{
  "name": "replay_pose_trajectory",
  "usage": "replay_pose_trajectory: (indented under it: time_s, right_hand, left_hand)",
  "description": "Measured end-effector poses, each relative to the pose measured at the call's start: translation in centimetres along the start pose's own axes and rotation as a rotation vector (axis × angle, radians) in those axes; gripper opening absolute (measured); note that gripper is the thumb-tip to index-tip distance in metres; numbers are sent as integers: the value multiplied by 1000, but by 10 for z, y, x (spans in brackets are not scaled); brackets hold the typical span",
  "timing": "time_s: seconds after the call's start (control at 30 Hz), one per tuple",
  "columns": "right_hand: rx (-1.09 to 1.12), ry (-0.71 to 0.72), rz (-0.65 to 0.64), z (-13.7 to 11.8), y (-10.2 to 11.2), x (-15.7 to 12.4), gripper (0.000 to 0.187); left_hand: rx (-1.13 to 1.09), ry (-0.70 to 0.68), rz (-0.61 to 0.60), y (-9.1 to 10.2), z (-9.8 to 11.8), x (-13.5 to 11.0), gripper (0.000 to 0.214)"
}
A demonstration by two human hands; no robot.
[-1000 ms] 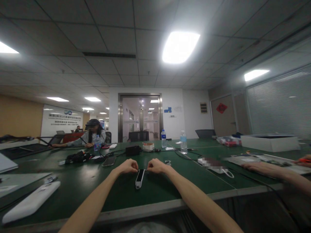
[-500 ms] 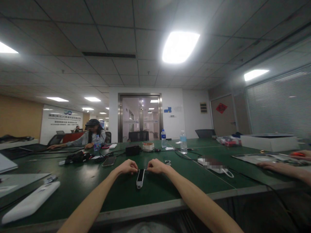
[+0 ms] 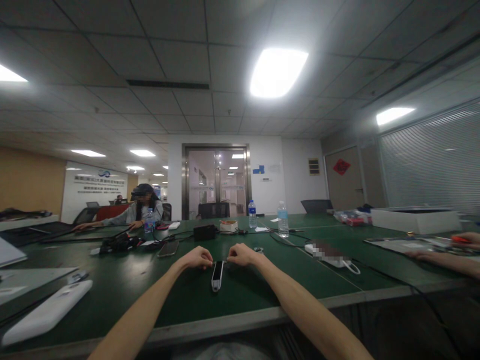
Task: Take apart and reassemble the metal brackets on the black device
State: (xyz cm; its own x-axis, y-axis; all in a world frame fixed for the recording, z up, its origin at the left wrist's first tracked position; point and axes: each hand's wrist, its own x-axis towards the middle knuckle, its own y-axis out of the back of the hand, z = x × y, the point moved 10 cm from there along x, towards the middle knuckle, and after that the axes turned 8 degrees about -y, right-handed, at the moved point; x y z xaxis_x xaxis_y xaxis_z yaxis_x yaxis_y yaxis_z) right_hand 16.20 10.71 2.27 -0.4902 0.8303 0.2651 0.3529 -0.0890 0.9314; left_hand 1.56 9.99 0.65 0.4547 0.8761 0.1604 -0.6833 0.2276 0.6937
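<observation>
A slim white handheld device (image 3: pixel 217 276) with a long dark screen, like a scanning pen, lies on the green table (image 3: pixel 180 300) in front of me. Its narrower end points towards me. My left hand (image 3: pixel 199 257) is at the left of its far end, thumb and fingers pinched together. On the opposite side my right hand (image 3: pixel 240 255) is closed in a similar pinch. Whatever the fingertips hold, if anything, is too small to make out. Just beyond my right hand lies a small grey object (image 3: pixel 258 249), partly hidden.
Ahead are a phone (image 3: pixel 168 249), a black box-shaped adapter (image 3: pixel 204 232), a small open box (image 3: pixel 228 226) and water bottles (image 3: pixel 283 220). A white power strip (image 3: pixel 325 257) lies right, a white case (image 3: pixel 48 312) left. A co-worker's hands (image 3: pixel 442 260) work at far right; another person sits across.
My hands and the device stay almost in place. At far right, the co-worker's hand and the flat sheet beneath it have shifted slightly right.
</observation>
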Motion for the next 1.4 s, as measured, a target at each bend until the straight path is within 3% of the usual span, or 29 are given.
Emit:
replay_pose_trajectory:
  time_s: [0.13,0.2,0.4,0.93,1.23,1.4]
  right_hand:
    - [-90,-286,147,60,25,-1,36]
    - [-116,-424,138,94,28,-8,42]
    - [-61,-504,30,140,22,-17,19]
    - [-44,-628,228,152,57,-27,25]
    - [-72,-627,187,148,47,-25,26]
    - [-111,-560,171,129,47,-21,21]
  left_hand:
    - [-8,8,-1,-1,1,-1,42]
    - [-1,4,-4,-1,2,-1,42]
    - [13,1,-9,0,-1,1,43]
    - [22,3,-31,-3,1,-1,45]
    - [-4,6,-36,-3,-1,0,43]
    - [-21,12,-45,-3,-2,0,45]
